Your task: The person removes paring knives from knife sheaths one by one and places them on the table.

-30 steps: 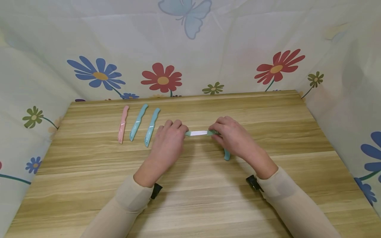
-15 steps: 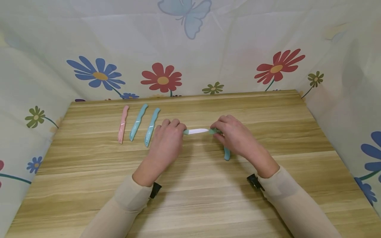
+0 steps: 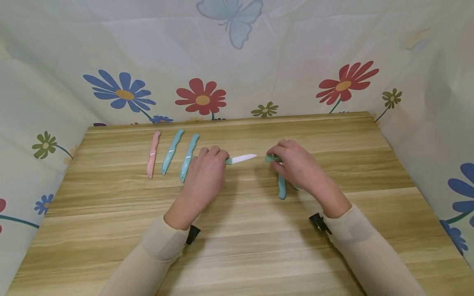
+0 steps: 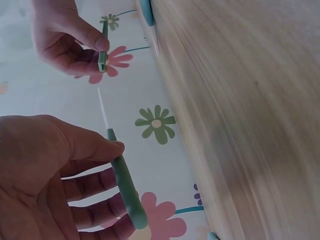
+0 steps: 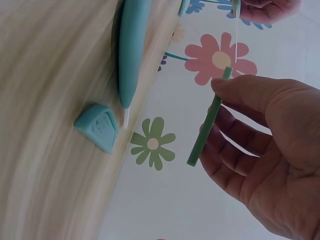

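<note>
In the head view my left hand (image 3: 205,174) grips a small paring knife (image 3: 244,158) whose white blade points right. The left wrist view shows its green handle (image 4: 129,187) pinched between thumb and fingers. Opposite it, my right hand (image 3: 298,164) pinches a green blade sheath (image 5: 207,127), with a gap between sheath and blade tip. Both are held above the table. Below the right hand lies a teal paring knife (image 3: 282,189), largely covered by that hand from above. Beside its blade, the right wrist view shows a teal sheath (image 5: 100,127) on the table.
Left of my left hand, a pink sheathed knife (image 3: 153,154) and two light-blue sheathed knives (image 3: 172,152) lie in a row on the wooden table (image 3: 237,259). A flower-printed cloth (image 3: 289,53) hangs behind the table and at its sides.
The knife blade has come out of the green sheath. My left hand has shifted slightly left and away from me, and my right hand has moved right with the sheath.
</note>
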{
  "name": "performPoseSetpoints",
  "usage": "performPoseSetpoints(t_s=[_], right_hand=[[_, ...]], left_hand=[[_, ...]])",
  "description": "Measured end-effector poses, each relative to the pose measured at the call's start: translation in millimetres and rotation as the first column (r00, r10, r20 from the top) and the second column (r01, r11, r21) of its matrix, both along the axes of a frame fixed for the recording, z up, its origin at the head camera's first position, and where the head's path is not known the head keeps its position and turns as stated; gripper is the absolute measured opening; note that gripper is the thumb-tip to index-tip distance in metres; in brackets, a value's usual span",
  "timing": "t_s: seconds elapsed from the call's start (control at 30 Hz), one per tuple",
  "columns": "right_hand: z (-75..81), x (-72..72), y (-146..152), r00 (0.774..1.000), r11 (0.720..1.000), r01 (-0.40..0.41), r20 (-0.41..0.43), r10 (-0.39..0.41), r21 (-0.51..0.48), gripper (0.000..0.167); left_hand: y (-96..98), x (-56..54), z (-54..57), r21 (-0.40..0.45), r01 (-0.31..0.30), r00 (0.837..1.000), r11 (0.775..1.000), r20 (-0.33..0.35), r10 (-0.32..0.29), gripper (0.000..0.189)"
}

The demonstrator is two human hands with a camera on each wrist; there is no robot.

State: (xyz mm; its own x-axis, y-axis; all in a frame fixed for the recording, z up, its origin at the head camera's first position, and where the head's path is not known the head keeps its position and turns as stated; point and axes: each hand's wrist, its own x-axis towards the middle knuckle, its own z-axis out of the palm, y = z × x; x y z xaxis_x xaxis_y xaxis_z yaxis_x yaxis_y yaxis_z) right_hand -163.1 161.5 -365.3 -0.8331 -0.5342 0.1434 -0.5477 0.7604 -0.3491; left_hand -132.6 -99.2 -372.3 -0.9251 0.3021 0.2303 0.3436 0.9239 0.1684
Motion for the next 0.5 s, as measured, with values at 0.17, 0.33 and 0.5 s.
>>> performPoseSetpoints(t_s=[0.17, 0.33, 0.5], right_hand=[[2.9, -1.7, 4, 1.0, 1.0, 0.011, 0.022, -0.011, 0.009, 0.026], [4.7, -2.9, 5, 0.999, 0.999, 0.04, 0.017, -0.041, 0.03, 0.027], [6.3, -4.2, 5, 0.994, 0.995, 0.093, 0.05, -0.095, 0.048, 0.027]], left_hand=[[1.5, -1.0, -0.2, 0.014, -0.012, 1.0, 1.0, 0.013, 0.012, 0.017], [4.9, -3.3, 1.2, 0.031, -0.025, 0.999, 0.999, 0.033, 0.024, 0.015], [11.5, -6.0, 1.8, 0.064, -0.045, 0.995, 0.997, 0.091, 0.039, 0.013]])
